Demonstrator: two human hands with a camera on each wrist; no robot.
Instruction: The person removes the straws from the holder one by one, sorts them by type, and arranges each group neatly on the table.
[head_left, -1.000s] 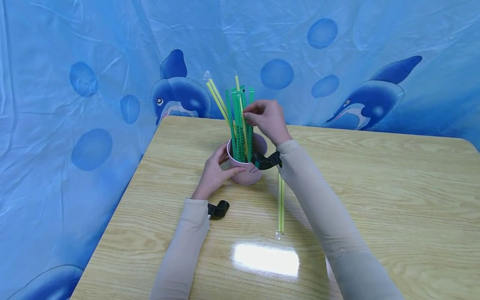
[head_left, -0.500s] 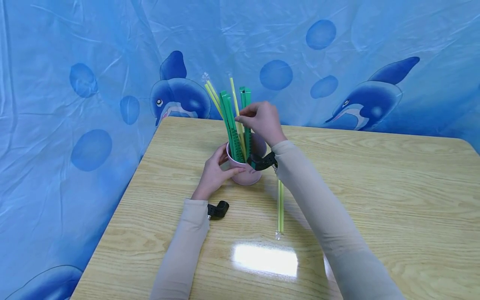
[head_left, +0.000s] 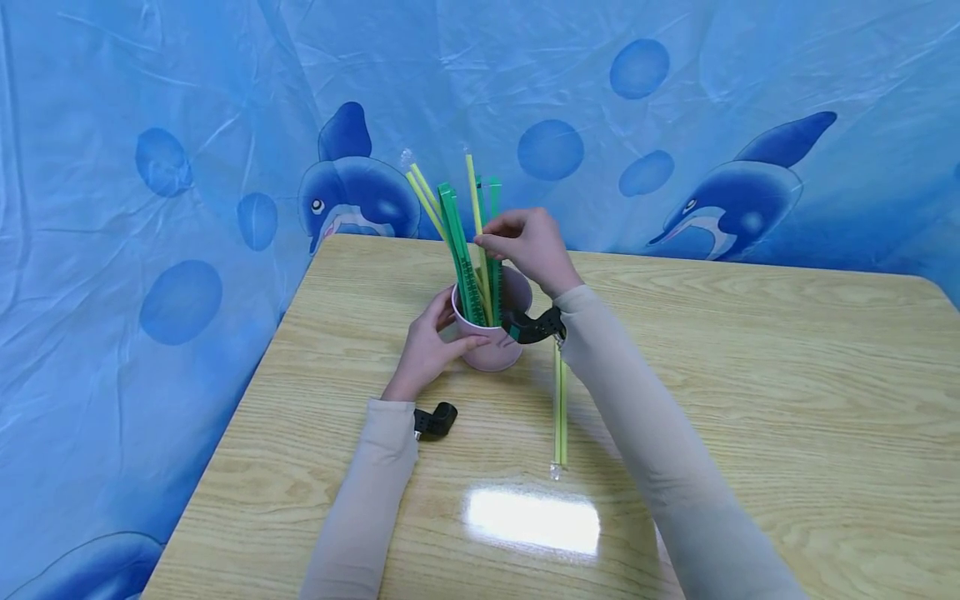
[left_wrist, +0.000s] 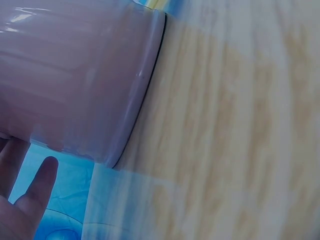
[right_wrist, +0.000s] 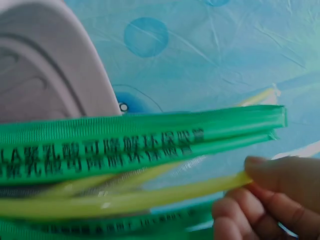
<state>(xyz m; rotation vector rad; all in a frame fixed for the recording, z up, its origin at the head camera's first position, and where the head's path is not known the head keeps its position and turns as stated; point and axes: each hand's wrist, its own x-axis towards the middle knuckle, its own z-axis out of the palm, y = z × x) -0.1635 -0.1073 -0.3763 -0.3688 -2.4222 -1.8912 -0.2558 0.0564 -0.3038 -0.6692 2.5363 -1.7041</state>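
Note:
My left hand grips a pale pink cup from the left, thumb across its front and fingers behind. In the left wrist view the cup wall fills the upper left. Inside the cup stand several green-wrapped straws with printed lettering, and yellow straws in clear film leaning left. Above the rim, my right hand pinches one yellow straw between thumb and fingers. In the right wrist view this straw runs to the fingertips, between green wrappers. Its lower end is hidden in the cup.
A clear-wrapped pair of yellow straws lies on the wooden table under the right forearm. A blue dolphin-print sheet hangs behind the table and along its left side.
The green-wrapped straws have parted, with one bunch now leaning left. My right hand has shifted slightly left and down, to the yellow straw between them. The left hand stays on the cup.

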